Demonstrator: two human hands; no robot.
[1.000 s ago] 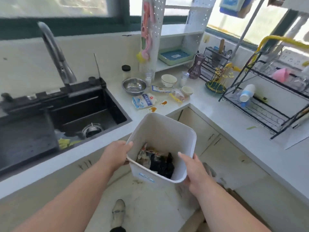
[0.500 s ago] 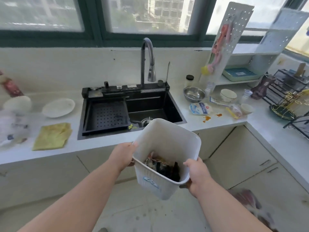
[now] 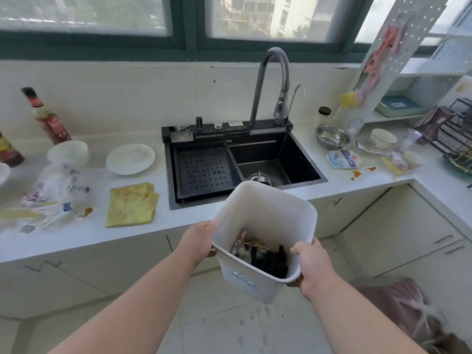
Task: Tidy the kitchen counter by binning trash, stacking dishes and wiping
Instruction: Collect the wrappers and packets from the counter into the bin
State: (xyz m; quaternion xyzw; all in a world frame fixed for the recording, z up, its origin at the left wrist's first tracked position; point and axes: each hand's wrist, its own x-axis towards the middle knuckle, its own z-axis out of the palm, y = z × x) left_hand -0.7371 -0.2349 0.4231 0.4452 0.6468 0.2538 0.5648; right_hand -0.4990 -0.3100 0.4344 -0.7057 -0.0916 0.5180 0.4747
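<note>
Holding the white bin [image 3: 264,241] off the floor in front of the sink [image 3: 245,164], you have your left hand [image 3: 200,242] clasped on its left rim and your right hand [image 3: 310,265] curled round the near right corner, thumb over the lip. Wrappers and dark scraps lie at the bottom. The binning step is judged in hand and far from done: plastic bags [image 3: 53,198] litter the counter [image 3: 84,241] on the left, packets [image 3: 343,159] and orange spills [image 3: 355,174] on the right. Next, bring the bin beside one cluster, free a hand, and sweep litter in without tipping it.
</note>
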